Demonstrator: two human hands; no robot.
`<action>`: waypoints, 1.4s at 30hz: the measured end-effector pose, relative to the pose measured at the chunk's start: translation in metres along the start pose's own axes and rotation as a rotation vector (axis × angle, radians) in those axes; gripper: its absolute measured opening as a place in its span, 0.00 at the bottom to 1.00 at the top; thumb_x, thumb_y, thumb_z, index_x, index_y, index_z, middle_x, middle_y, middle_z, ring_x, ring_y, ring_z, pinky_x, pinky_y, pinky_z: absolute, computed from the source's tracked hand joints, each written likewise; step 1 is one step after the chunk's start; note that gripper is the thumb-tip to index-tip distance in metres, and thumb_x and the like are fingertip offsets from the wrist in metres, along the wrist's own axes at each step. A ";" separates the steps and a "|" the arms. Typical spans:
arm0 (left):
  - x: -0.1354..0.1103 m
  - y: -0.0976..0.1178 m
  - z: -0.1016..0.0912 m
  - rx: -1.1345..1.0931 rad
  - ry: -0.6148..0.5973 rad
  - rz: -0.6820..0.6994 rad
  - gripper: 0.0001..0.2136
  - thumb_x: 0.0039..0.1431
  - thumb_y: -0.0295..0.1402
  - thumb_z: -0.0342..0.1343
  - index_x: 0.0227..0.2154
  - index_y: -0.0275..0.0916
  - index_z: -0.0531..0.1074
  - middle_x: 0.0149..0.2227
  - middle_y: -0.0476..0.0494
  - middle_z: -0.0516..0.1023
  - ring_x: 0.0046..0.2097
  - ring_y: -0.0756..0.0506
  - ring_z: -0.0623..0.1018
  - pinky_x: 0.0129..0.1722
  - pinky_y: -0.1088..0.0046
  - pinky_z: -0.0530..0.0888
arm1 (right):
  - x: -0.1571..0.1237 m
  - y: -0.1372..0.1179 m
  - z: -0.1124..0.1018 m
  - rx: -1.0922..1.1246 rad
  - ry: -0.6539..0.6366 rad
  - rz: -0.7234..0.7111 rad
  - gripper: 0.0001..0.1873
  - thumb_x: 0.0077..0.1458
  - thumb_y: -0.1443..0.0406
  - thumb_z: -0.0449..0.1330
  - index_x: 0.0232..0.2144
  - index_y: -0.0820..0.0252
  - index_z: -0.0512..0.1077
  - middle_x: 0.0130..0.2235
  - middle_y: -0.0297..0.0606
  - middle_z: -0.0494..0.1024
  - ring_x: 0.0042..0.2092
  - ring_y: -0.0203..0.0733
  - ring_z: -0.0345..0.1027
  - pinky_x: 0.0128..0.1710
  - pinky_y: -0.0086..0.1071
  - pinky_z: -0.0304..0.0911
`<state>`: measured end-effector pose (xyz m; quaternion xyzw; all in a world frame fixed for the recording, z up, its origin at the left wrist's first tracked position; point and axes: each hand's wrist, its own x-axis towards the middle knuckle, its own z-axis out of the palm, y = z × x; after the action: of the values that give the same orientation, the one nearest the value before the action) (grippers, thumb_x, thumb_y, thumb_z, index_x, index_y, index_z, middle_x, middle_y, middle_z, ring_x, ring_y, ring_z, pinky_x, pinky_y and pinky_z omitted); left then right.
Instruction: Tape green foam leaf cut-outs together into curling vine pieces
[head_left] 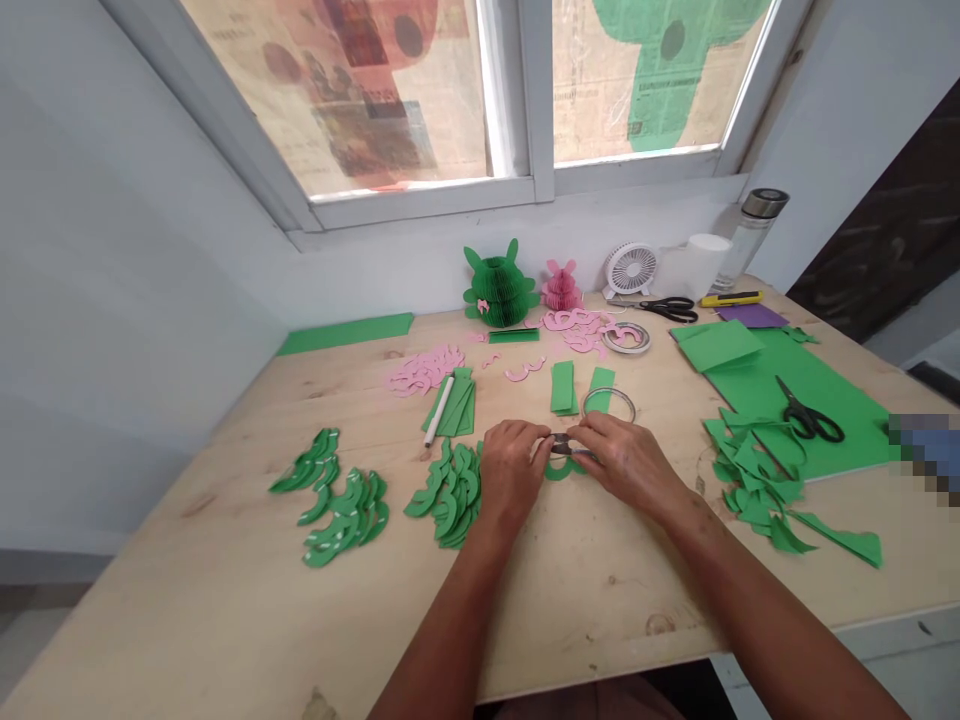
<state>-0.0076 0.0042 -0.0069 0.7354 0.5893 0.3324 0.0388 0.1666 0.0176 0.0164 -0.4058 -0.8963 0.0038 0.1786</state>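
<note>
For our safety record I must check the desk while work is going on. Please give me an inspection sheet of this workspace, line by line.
Surface: pale wooden table, knots and small stains near the front edge.
Job's things: green curved piece between both hands; piles of similar green cut-outs to its left; tape ring just behind.
Clutter: green scraps, black scissors on a green sheet, pink cut-outs, yellow cutter.
Grip: left hand and right hand both pinch the green curved piece, fingertips close together.
Cables: nothing seen.
Surroundings: window with paper over the glass, small white fan, bottle, pale walls.
</note>
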 end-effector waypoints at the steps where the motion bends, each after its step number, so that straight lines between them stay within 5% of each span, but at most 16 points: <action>1: 0.000 0.000 0.000 0.005 -0.005 -0.004 0.04 0.55 0.31 0.54 0.30 0.41 0.74 0.31 0.45 0.78 0.38 0.43 0.74 0.41 0.66 0.66 | 0.000 0.000 0.000 -0.004 -0.001 -0.003 0.08 0.56 0.67 0.55 0.40 0.58 0.69 0.36 0.39 0.73 0.40 0.41 0.67 0.33 0.29 0.58; 42: 0.002 -0.001 0.002 -0.103 0.014 -0.087 0.05 0.49 0.24 0.55 0.25 0.40 0.74 0.28 0.46 0.78 0.37 0.44 0.74 0.38 0.67 0.68 | 0.001 -0.007 0.002 -0.080 0.027 -0.005 0.05 0.56 0.68 0.55 0.35 0.59 0.71 0.34 0.38 0.73 0.37 0.39 0.66 0.31 0.29 0.55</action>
<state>-0.0071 0.0064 -0.0078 0.7038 0.6030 0.3653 0.0868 0.1601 0.0140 0.0157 -0.4103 -0.8943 -0.0381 0.1743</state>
